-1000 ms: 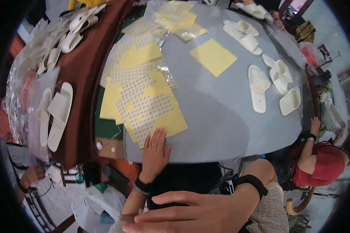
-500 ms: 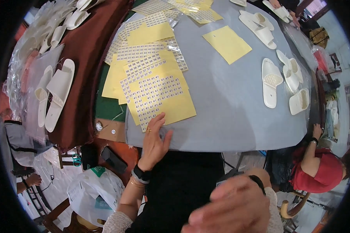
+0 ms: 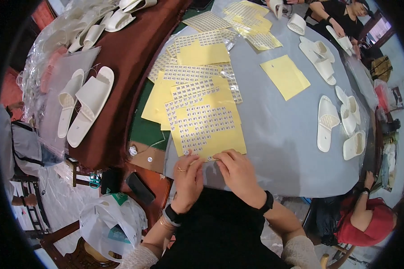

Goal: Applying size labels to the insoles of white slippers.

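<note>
Place: a small workshop, handling slippers and stickers. My fingers [image 3: 225, 162] are at the near edge of printed sticker sheets [image 3: 202, 121], on a grey-covered table [image 3: 274, 130]. Right of my fingers: white slippers [image 3: 327, 121], some loose, some overlapping. Left of them: more slippers on a brown cloth [image 3: 125, 49], beside heaped clear plastic [image 3: 74, 29]. Far beyond my fingers, rightward, a co-worker in black [image 3: 336, 12] has hands at a slipper; nearer right, a co-worker in red [image 3: 366, 222] sits by the table.

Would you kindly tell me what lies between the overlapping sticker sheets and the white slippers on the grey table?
In the head view, one yellow sheet lies between the sticker sheets and the white slippers, with grey tabletop showing around it.
</note>
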Action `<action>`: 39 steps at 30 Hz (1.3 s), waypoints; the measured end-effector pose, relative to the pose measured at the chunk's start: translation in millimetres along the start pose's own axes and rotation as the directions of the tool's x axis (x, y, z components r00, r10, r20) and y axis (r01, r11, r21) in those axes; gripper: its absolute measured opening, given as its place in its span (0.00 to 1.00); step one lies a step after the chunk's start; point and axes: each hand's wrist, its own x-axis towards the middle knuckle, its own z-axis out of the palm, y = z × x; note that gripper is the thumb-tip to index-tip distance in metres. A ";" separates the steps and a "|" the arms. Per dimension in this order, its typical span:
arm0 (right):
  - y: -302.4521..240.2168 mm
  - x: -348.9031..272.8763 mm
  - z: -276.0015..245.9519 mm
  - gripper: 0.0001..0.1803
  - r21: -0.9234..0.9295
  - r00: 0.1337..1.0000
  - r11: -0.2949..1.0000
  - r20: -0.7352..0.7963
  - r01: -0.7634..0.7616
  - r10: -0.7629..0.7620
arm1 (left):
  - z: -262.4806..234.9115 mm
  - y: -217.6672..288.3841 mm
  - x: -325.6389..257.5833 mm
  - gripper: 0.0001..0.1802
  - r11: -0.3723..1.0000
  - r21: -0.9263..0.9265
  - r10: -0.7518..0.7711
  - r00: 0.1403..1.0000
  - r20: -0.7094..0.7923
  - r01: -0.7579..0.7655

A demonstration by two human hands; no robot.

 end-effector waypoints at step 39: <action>20.3 6.4 -49.1 0.10 0.090 0.952 0.982 0.276 -0.165 0.134 | -221.3 -123.6 123.9 0.41 0.649 0.580 -0.288 0.864 -0.412 0.493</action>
